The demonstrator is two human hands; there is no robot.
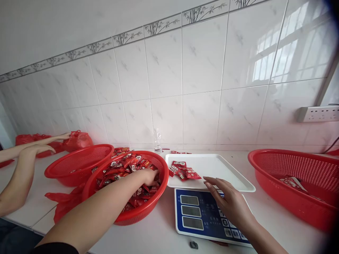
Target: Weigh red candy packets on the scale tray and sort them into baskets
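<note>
While red packets (116, 171) heap the basket (132, 219) left of centre, the left hand (151, 177) reaches among them, grip hidden; picking seems underway, and lifting would call for a pinch. Lower right, the right hand (227, 198), loosely spread, hovers above the scale (208, 212) beside the tray (212, 165).

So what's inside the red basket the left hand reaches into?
Small red packets are piled in the basket, with the left hand among them. Whatever lies under the top layer or hand is hidden.

A clear bottle (157, 141) stands near the bamboo-bordered tiled wall (201, 67), which carries a white socket strip (319, 114).
</note>
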